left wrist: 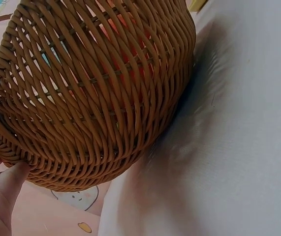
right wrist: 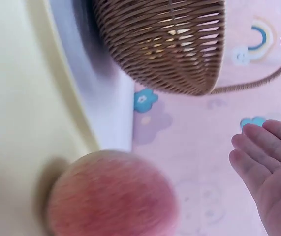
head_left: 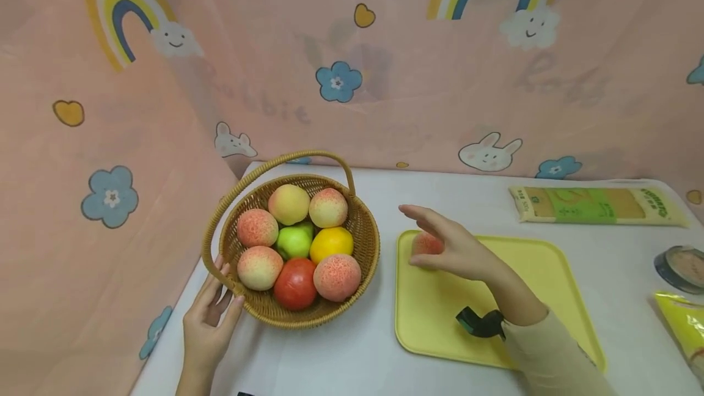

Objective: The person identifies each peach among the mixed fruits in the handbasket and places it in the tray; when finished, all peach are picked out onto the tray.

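Observation:
A brown wicker basket [head_left: 364, 231] with an arched handle holds several peaches [head_left: 337, 277], a green fruit [head_left: 295, 241], a yellow fruit [head_left: 332, 244] and a red round fruit [head_left: 295, 284]. At its near left side, my left hand [head_left: 206, 326] grips the rim by the handle's foot; the left wrist view shows the thumb [left wrist: 13, 181] against the outer weave. My right hand [head_left: 462, 250] hovers over a yellow tray [head_left: 426, 326], fingers extended and thumb apart. Beneath it a single peach [right wrist: 113, 196] lies near the tray's far left corner, partly covered in the head view; the hand is clear of it.
A long pack of noodles [head_left: 599, 205] lies at the back right. Along the right edge are a round dark-rimmed container [head_left: 682, 269] and a yellow packet [head_left: 684, 326], partly cut off. A pink printed cloth [head_left: 385, 121] hangs behind and to the left.

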### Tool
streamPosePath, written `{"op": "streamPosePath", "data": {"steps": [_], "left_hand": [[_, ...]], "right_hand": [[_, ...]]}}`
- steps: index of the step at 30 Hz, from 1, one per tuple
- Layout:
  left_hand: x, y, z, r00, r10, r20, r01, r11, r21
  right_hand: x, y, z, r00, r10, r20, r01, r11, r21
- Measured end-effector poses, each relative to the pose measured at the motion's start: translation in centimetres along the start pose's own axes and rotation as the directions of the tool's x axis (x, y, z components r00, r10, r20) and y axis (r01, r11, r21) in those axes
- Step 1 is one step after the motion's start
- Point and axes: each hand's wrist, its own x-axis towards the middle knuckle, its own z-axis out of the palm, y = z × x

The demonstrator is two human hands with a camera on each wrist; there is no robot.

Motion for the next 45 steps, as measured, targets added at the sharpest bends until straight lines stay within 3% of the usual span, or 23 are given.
{"op": "streamPosePath", "data": {"steps": [4,9,17,29,36,45], "left_hand": [[-0.2,0.1,0.0,1.0,0.013,0.001,-0.013,1.0,-0.009],[-0.1,0.1,0.1,0.995,0.095,0.013,-0.095,0.995,-0.035],[0.0,-0.2,0.4,0.986,0.167,0.025,-0.165,0.984,-0.073],[0.0,-0.1,0.4,0.983,0.184,0.03,-0.182,0.982,-0.045],[-0.1,0.1,0.6,0.983,0.183,0.025,-0.183,0.983,-0.004],[-0.3,0.0,0.7,0.982,0.187,0.017,-0.187,0.982,0.021]], "right_hand": [[1.9,-1.8,0.0,0.996,-0.069,0.055,0.068,0.998,0.014],[5.0,-4.2,0.1,0.982,-0.125,0.143,0.122,0.992,0.029],[10.0,-7.2,1.2,0.955,-0.105,0.278,0.111,0.994,-0.005],[16.8,-7.8,5.4,0.895,-0.089,0.436,0.137,0.987,-0.08],[19.5,-8.2,7.6,0.868,-0.006,0.497,0.094,0.984,-0.152],[21.6,-8.3,9.8,0.845,-0.09,0.528,0.193,0.971,-0.142]]}}
